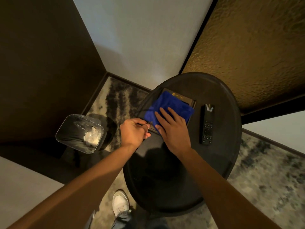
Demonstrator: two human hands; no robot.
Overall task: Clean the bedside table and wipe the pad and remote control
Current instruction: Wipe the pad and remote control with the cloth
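Observation:
A round dark bedside table (219, 162) fills the middle of the view. On its far left part lies a dark pad (184, 98) with a gold logo, mostly covered by a blue cloth (166, 104). My right hand (173, 131) lies flat on the cloth with fingers spread, pressing it onto the pad. My left hand (133, 134) pinches the pad's near left corner at the table's edge. A black remote control (207, 125) lies to the right of the pad, untouched.
A bin (80, 133) lined with clear plastic, holding crumpled waste, stands on the patterned carpet to the left of the table. Walls meet in a corner behind it. A gold textured panel rises at the right. My white shoe (120, 204) is below the table's edge.

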